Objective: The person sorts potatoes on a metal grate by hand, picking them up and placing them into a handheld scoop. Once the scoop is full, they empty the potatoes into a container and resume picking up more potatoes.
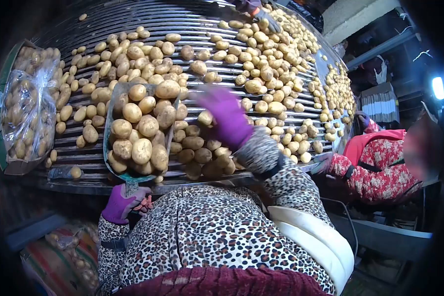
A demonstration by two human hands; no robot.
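Purple-gloved left hand, 8 o'clock: fingers gripping scoop handle | right hand, 12 o'clock: blurred, fingers' state unclear | risk: heaped potatoes may spill if tilted

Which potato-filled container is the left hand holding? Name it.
The green scoop, its handle in the left hand; the box with clear plastic, farther left, is untouched.

On the right, a co-worker wore a red-and-white floral jacket. A pale stack, its material unclear, stood near a brightly glowing lamp. A pale beam slanted across the upper right, a thin cable curved lower down, and a striped sack lay lower left.
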